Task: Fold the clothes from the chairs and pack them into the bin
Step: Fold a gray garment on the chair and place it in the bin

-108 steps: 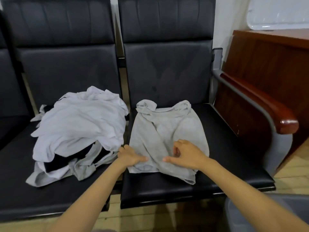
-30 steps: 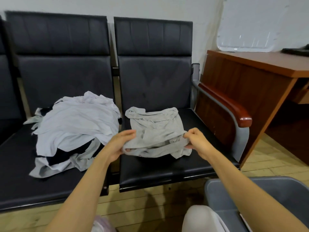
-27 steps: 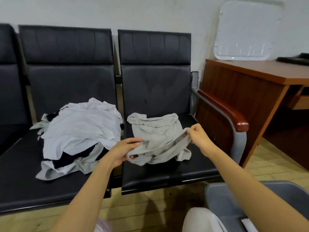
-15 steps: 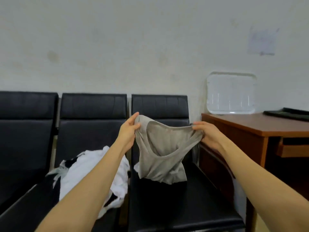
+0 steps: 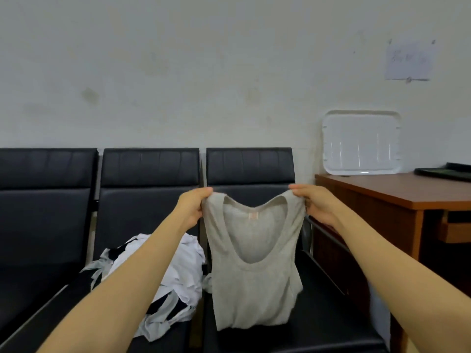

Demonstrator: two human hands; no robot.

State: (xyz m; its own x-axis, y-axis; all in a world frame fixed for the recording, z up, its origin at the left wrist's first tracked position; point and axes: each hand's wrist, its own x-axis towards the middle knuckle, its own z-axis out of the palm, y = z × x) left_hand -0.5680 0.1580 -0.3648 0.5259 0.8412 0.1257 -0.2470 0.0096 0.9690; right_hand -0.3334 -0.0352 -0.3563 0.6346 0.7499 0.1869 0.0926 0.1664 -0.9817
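A beige sleeveless top (image 5: 251, 284) hangs upright in the air over the right-hand black chair (image 5: 328, 324). My left hand (image 5: 193, 207) pinches its left shoulder strap and my right hand (image 5: 314, 202) pinches the right strap, stretching the neckline between them. Its hem reaches down to about the seat. A heap of white and dark clothes (image 5: 178, 278) lies on the middle chair (image 5: 142, 205), partly hidden by my left forearm. The bin is out of view.
A third black chair (image 5: 43, 212) stands at the left. To the right is a brown wooden desk (image 5: 397, 192) with a white tray (image 5: 360, 143) leaning on the wall and a dark flat object (image 5: 446, 171). A paper (image 5: 409, 59) hangs on the wall.
Both hands lifted the beige top off the right chair seat and spread it open by its straps. The view tilted up from the seats to the wall, and the bin left the frame.
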